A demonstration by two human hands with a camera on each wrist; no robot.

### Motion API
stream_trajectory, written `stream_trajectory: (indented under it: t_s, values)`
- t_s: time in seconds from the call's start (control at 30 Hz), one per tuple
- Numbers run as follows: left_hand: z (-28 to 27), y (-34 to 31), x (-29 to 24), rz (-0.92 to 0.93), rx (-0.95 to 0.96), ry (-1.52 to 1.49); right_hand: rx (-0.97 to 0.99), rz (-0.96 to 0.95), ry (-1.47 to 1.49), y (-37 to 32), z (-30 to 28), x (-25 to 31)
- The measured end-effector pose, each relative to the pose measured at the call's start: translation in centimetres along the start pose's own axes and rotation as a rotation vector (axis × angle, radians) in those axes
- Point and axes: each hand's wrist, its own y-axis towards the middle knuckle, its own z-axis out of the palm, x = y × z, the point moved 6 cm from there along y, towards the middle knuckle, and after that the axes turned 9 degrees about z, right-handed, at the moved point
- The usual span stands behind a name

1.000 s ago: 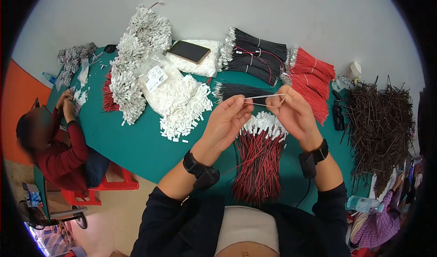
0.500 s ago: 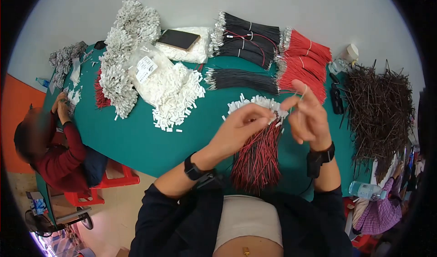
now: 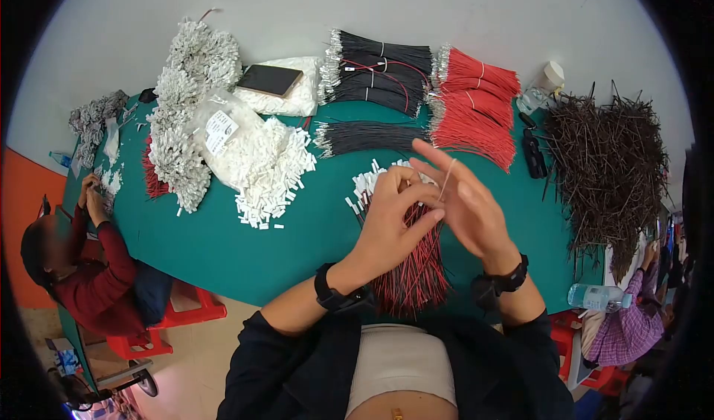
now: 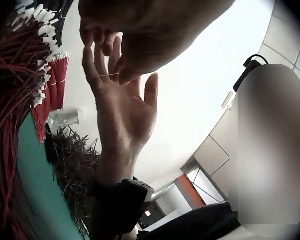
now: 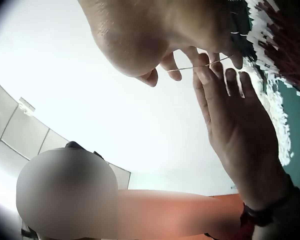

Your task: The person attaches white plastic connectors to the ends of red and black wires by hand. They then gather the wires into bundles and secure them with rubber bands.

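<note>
A thin pale rubber band (image 3: 448, 179) is looped over the straight fingers of my right hand (image 3: 476, 215). My left hand (image 3: 390, 223) pinches the band at its thumb and fingertips; the right wrist view shows the band (image 5: 187, 68) drawn as a taut line between the hands. Both hands are raised, palms facing each other. Below them on the table lies a loose bunch of red and black wires (image 3: 413, 279), its white connector ends (image 3: 364, 182) pointing away from me and partly hidden by the left hand.
On the green table (image 3: 216, 260) lie black wire bundles (image 3: 375, 139), red wire bundles (image 3: 476, 133), a bag of white connectors (image 3: 223, 133) with a spilled pile, a phone (image 3: 269, 80) and a dark wire heap (image 3: 606, 167). Another person (image 3: 97, 271) sits at the left.
The rubber band, stretched between both hands a second ago, now goes round my right fingers. Both hands have come lower and closer together, and the right fingers have straightened. The view has shifted slightly.
</note>
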Motion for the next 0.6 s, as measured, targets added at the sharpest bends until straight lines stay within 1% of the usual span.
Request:
stream_trajectory:
  t_s: [0.03,0.07,0.13,0.17,0.2,0.23,0.27,0.3,0.37,0.6]
  values:
    - [0.0,0.0,-0.3,0.079,0.02,0.119,-0.004,0.0,0.001,0.0,-0.2,-0.2]
    - [-0.2,0.0,0.1,0.078,0.022,0.117,0.002,0.033,0.016,0.2,-0.5,-0.7]
    - [0.0,-0.3,1.8,-0.16,-0.011,-0.562,0.012,0.067,0.033,0.4,-0.7,-0.9]
    - [-0.3,-0.4,1.8,-0.161,-0.015,-0.558,-0.1,0.053,-0.001,0.3,-1.4,-0.3]
    - [-0.6,-0.7,2.3,-0.261,-0.119,-0.82,-0.211,0.039,-0.034,0.3,-2.0,0.2]
    - [-0.8,-0.9,2.6,-0.361,-0.226,-1.082,-0.206,0.04,-0.031,0.4,-2.0,0.2]
    - [-1.1,-0.9,2.6,-0.393,-0.275,-1.094,-0.235,0.026,-0.073,0.5,-2.2,0.4]
    - [-1.2,-1.0,2.7,-0.395,-0.275,-1.092,-0.265,0.011,-0.117,0.6,-2.3,0.6]
    - [-1.6,-1.0,3.2,-0.388,-0.402,-1.262,-0.26,-0.009,-0.123,0.6,-2.0,1.0]
    - [-2.4,-0.7,3.1,-0.4,-0.412,-1.188,-0.26,-0.06,-0.104,0.5,-1.9,1.8]
